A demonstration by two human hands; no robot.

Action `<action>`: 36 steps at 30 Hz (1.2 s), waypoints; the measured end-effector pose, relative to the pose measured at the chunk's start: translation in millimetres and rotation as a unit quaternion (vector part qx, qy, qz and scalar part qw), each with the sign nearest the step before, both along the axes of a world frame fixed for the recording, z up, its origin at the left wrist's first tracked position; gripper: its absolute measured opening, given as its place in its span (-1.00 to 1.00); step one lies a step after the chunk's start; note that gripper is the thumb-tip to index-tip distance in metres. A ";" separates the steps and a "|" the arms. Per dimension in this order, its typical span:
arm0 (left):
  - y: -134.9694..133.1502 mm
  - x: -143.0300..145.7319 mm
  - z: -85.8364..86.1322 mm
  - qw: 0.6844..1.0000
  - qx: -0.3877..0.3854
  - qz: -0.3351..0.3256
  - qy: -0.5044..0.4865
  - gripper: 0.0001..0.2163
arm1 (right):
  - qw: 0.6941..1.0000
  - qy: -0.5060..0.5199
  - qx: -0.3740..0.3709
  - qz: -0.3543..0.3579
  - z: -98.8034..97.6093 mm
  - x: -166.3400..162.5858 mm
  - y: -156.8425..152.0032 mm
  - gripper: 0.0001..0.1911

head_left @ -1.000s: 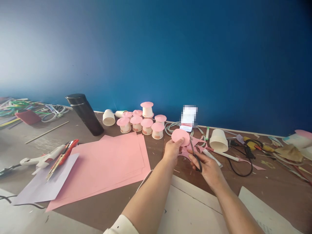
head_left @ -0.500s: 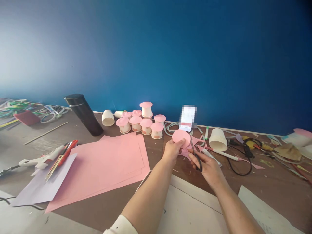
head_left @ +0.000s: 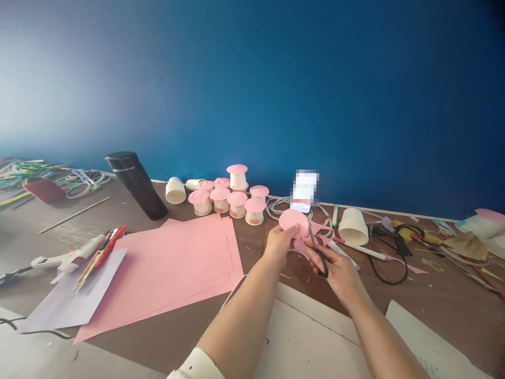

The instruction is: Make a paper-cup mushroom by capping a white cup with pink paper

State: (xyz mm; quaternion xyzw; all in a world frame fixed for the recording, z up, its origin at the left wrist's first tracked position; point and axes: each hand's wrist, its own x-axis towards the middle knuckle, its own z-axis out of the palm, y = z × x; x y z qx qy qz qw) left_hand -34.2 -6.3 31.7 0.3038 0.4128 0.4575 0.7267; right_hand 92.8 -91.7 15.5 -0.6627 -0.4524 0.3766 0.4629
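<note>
A round pink paper disc point(head_left: 292, 221) is pinched between the thumb and fingers of my left hand point(head_left: 278, 243). My right hand point(head_left: 335, 269) is closed around the dark handles of a pair of scissors point(head_left: 321, 259). The blades point up and away from me, along the right edge of the disc. Pink paper scraps point(head_left: 302, 251) lie under and just right of the disc, partly hidden by my hands. To the left stand several paper cups with pink paper tops point(head_left: 237, 200), one of them raised behind the others.
A stack of pink paper sheets point(head_left: 177, 258) lies at left, with a glue gun point(head_left: 71, 255) and a red utility knife point(head_left: 104, 252) beside it. A black flask point(head_left: 138, 187) stands behind. A phone point(head_left: 304, 190) leans on the wall; a white cup point(head_left: 352, 226) and cables are to the right.
Almost nothing differs; the view has shifted very slightly. Both hands keep their hold on the disc and the scissors at the same spot.
</note>
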 end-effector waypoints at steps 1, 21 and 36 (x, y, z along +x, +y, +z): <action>-0.1 0.0 0.2 1.000 -0.001 0.001 -0.001 -0.70 | 1.000 0.000 -0.002 0.001 0.0 0.1 0.0 -0.42; 1.9 6.0 -5.6 0.998 -0.013 0.026 -0.049 -0.60 | 1.000 -0.005 -0.020 0.002 5.7 -6.9 -0.9 -0.43; 1.9 5.3 -6.4 1.000 -0.011 -0.005 -0.017 -0.64 | 1.000 0.010 -0.001 0.001 3.8 -3.6 -0.5 -0.45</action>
